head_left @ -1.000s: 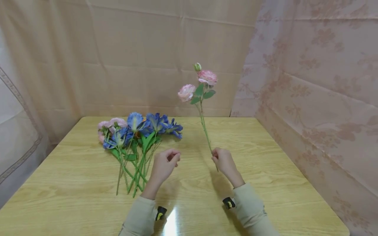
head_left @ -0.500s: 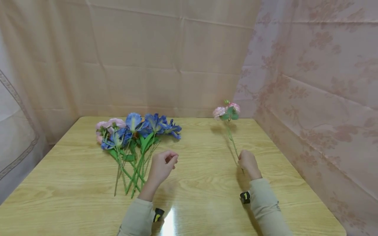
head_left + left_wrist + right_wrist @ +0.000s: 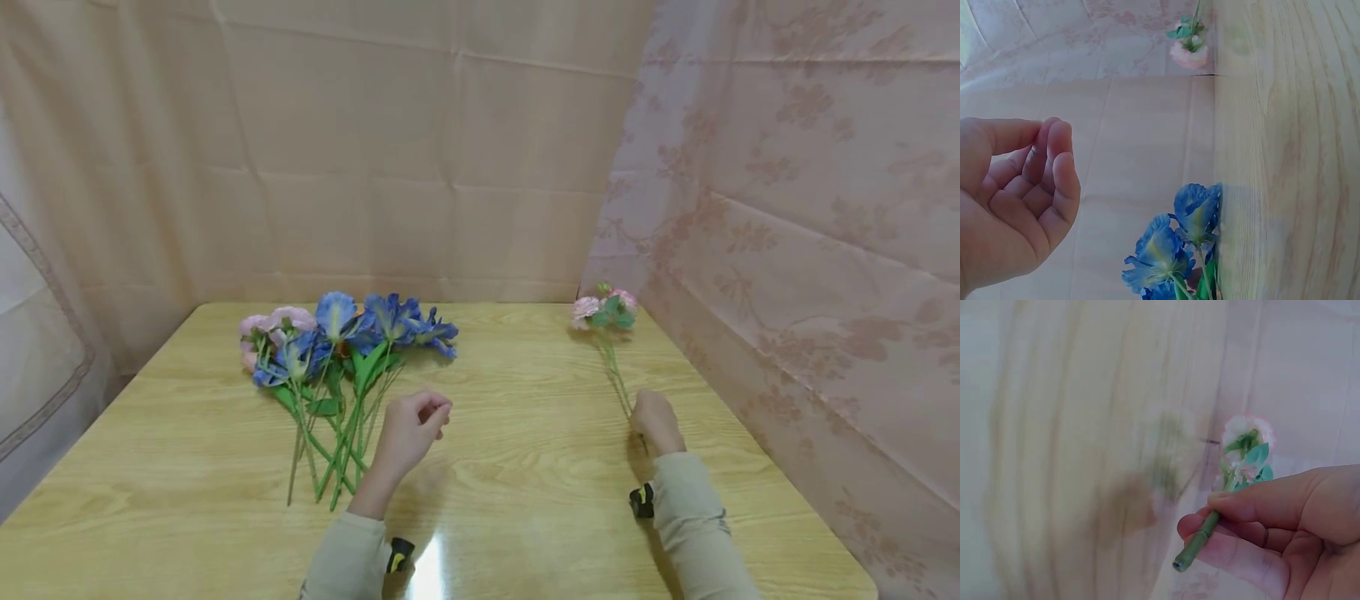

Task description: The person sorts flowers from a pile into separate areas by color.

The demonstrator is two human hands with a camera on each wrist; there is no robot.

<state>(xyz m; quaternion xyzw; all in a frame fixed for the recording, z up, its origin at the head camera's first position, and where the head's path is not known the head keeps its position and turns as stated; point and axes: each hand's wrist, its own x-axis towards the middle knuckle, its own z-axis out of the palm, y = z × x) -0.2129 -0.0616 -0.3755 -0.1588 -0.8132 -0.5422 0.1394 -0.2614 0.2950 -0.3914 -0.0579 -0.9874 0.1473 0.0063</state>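
My right hand pinches the lower stem of a pink artificial flower between thumb and fingers, low over the right side of the table. Its two pink blooms, a bud and green leaves point to the far right corner. In the right wrist view the cut stem end sticks out past the fingertips. My left hand hovers over the middle, fingers loosely curled towards the thumb, holding nothing. Left of it lies a bunch of artificial flowers: blue irises and pale pink blooms, with crossed green stems.
The wood-grain table runs back to a beige curtain. A pink floral cloth hangs along the right edge. A white cloth with a patterned band hangs at the left.
My right hand has carried the pink flower to the right and lowered it from nearly upright to close over the table. The left hand has stayed nearly in place.
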